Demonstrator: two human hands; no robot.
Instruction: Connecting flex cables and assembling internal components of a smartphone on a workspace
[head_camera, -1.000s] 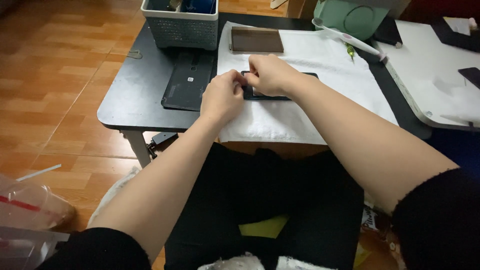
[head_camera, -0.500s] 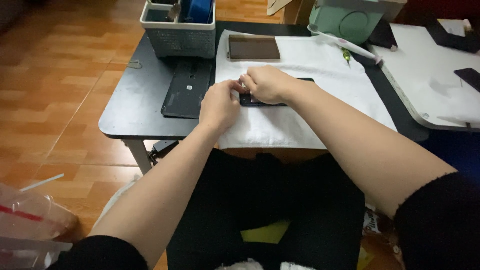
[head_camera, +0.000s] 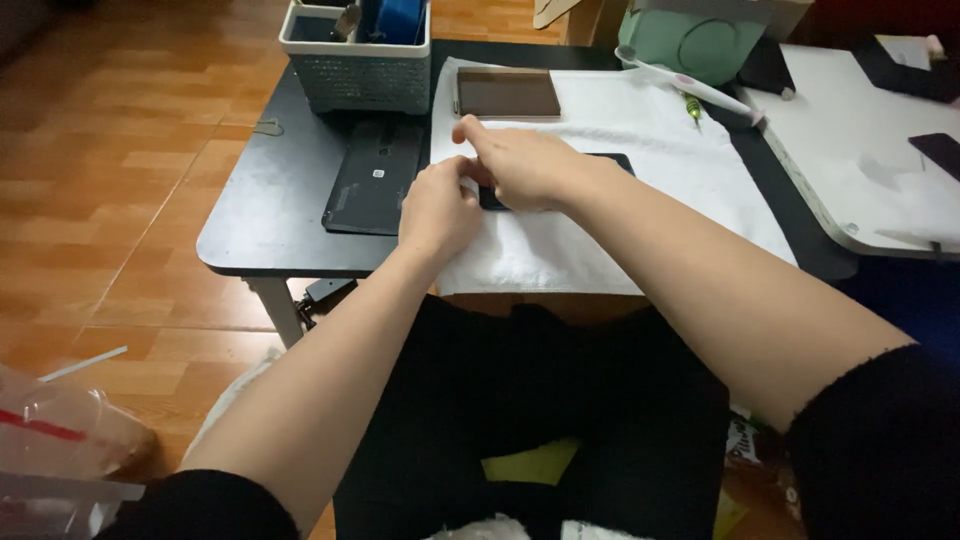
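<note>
Lap: black clothing is seen nearest the camera, with a clear plastic bag (head_camera: 50, 440) on the wooden floor at the lower left.
Left hand (head_camera: 440, 205): curled at the near left corner of the dark flat device (head_camera: 612, 160). The fingertips are hidden, so it cannot be told whether anything is pinched.
Right hand (head_camera: 525, 165): laid over the left part of the device with the fingers bent and one finger raised. No closed grip is seen.
Device: lying flat on the white cloth (head_camera: 640, 235), mostly covered by the right hand. Only its right end is shown.
Table: the cloth is spread on a black table (head_camera: 265, 225). A black flat panel (head_camera: 372, 180) lies just left of the cloth.
Far side: a grey basket (head_camera: 355, 75) stands behind the panel and a brown rectangular plate (head_camera: 508, 93) behind the hands. A small green screwdriver (head_camera: 692, 106) lies further right.
Step in hand: the device's left edge is judged to be under work by both hands, which meet there.
Next move: it is judged that the device should be held steady under the right hand while fine fingertip work is done at the corner.
Changed: both hands are placed much as they were half a second ago, but the right hand's finger is now lifted clear.
</note>
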